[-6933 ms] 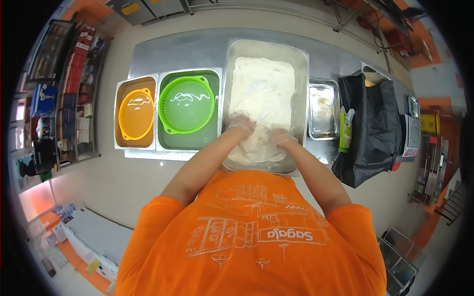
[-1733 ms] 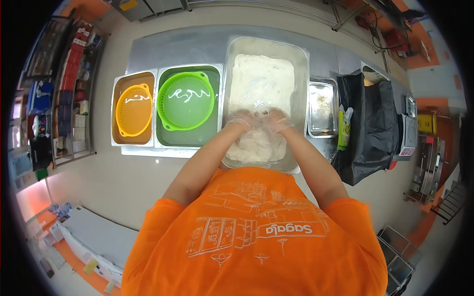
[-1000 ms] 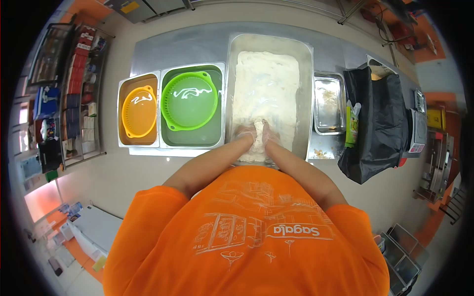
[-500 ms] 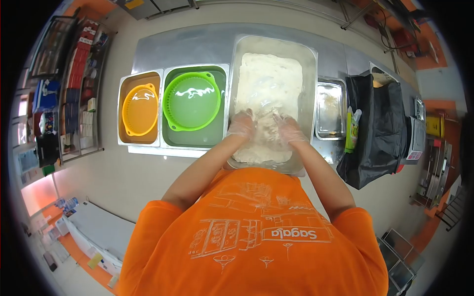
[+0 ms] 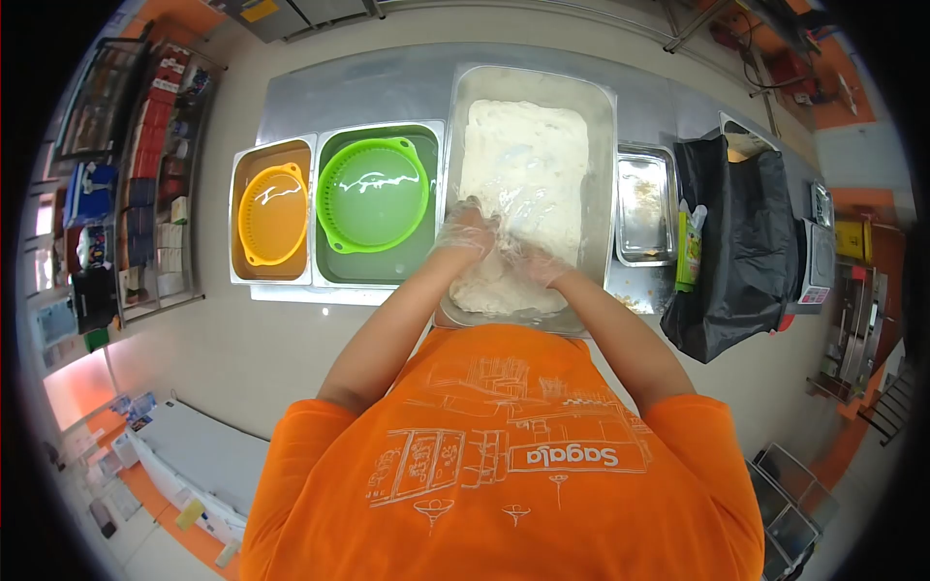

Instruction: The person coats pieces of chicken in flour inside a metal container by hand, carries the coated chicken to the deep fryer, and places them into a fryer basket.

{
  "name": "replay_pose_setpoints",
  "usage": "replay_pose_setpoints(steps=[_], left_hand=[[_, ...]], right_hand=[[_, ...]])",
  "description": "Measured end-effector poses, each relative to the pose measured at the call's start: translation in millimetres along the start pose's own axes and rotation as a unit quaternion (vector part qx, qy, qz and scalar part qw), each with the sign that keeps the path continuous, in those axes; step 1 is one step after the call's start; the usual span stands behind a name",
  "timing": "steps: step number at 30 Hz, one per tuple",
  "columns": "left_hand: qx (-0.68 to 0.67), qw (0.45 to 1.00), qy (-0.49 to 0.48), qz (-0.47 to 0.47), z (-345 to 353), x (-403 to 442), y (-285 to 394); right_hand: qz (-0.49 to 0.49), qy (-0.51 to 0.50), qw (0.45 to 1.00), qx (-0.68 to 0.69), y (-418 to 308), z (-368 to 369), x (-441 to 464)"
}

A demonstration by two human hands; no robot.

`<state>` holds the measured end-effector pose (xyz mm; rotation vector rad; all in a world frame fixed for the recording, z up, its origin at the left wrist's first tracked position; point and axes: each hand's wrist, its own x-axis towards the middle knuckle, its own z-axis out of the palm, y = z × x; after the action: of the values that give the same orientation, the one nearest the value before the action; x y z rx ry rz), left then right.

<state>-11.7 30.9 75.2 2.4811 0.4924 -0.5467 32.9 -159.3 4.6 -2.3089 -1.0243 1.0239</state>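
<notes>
A large, pale, wet slab of dough (image 5: pixel 528 145) lies in a deep metal pan (image 5: pixel 602 126) in front of me. My left hand (image 5: pixel 469 230), in a clear plastic glove, presses into the dough near the pan's left wall with its fingers curled. Beside it my right hand (image 5: pixel 533 263), gloved the same way, has its fingers bent into the dough, pointing inward. Both hands grip a fold of it in the near half of the pan. The fingertips are partly hidden in the dough.
Left of the pan, a green colander (image 5: pixel 422 208) and a yellow colander (image 5: pixel 245 228) sit in liquid-filled metal pans. A shallow metal tray (image 5: pixel 645 208) stands on the right, beside a green-labelled bottle (image 5: pixel 688 252) and a black bag (image 5: pixel 741 261). A shelf rack (image 5: pixel 160 174) is far left.
My right hand has moved left, closer to my left hand. My left hand has shifted slightly left. The dough between them is gathered more, and its near end has drawn leftward.
</notes>
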Motion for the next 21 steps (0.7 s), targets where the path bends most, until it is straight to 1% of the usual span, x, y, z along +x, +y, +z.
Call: replay_pose_setpoints(steps=[1, 2, 3, 4, 5, 6, 7, 8, 9, 10, 11, 13, 14, 16, 17, 18, 19, 20, 21], left_hand=[[-0.015, 0.998, 0.022, -0.055, 19, 11, -4], [0.009, 0.998, 0.012, -0.060, 35, 14, -8], [0.033, 0.997, 0.001, -0.065, 49, 17, -12], [0.057, 0.996, -0.010, -0.070, 58, 16, -13], [0.058, 0.996, -0.032, -0.063, 61, 13, -14], [0.060, 0.995, -0.054, -0.055, 63, 7, -18], [0.063, 0.994, -0.077, -0.047, 58, -4, -16], [0.111, 0.986, -0.124, -0.030, 54, -14, -13], [0.158, 0.973, -0.169, -0.012, 31, -32, 2], [0.176, 0.964, -0.197, -0.010, 25, -42, 8], [0.193, 0.955, -0.224, -0.008, 20, -52, 13], [0.169, 0.953, -0.247, -0.040, 23, -64, 15], [0.227, 0.932, -0.281, 0.025, 28, -62, 10], [0.335, 0.865, -0.341, 0.155, 50, -55, -6], [0.264, 0.913, -0.297, 0.091, 63, -53, -12], [0.190, 0.950, -0.247, 0.025, 67, -53, -8], [0.112, 0.974, -0.192, -0.043, 70, -53, -6], [0.079, 0.974, -0.195, -0.080, 71, -53, -7], [0.050, 0.973, -0.194, -0.112, 62, -55, -4]], right_hand=[[0.080, -0.065, 0.991, 0.090, -17, -16, -14], [0.145, -0.043, 0.963, 0.224, -3, -12, -9], [0.206, -0.020, 0.912, 0.353, 23, -8, 4], [0.264, 0.004, 0.841, 0.473, 43, -7, 8], [0.237, -0.009, 0.933, 0.270, 52, -13, 3], [0.197, -0.022, 0.979, 0.054, 59, -19, -2], [0.147, -0.035, 0.975, -0.162, 56, -26, -9], [0.165, -0.083, 0.970, -0.156, 48, -24, -13], [0.183, -0.130, 0.963, -0.149, 26, -25, -19], [0.199, -0.177, 0.953, -0.143, 13, -23, -25], [0.181, -0.152, 0.966, -0.101, 16, -14, -32], [0.141, -0.102, 0.985, -0.017, 20, 1, -43], [0.126, -0.138, 0.982, -0.009, 24, 6, -44], [0.095, -0.207, 0.974, 0.008, 19, 8, -46], [0.112, -0.204, 0.970, 0.069, 25, 20, -43], [0.127, -0.199, 0.963, 0.127, 22, 27, -37], [0.175, -0.194, 0.946, 0.190, 20, 33, -32], [0.222, -0.184, 0.924, 0.251, 18, 37, -26], [0.302, -0.172, 0.883, 0.314, -29, 14, -24]])
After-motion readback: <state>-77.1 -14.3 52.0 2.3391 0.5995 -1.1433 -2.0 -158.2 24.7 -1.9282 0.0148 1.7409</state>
